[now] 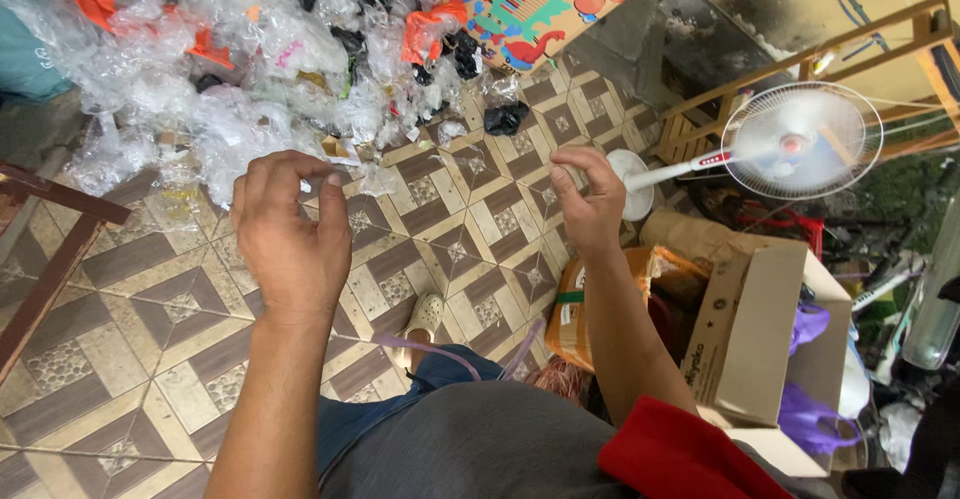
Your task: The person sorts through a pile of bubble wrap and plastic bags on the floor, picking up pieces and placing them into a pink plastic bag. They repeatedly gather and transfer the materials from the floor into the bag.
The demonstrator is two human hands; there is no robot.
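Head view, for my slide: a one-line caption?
Left hand and right hand pinch fingertips above tiled floor, beside plastic-bag pile.

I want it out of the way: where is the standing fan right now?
In the head view, the white fan stands at the upper right, just beyond the right hand, beside the wooden frame and above the open cardboard box.

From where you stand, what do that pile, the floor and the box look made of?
Pile: thin clear plastic film, crinkled and shiny, with orange and black scraps. Floor: apparently glazed ceramic tile with a brown-and-cream pattern. Box: brown cardboard, matte, flaps open.
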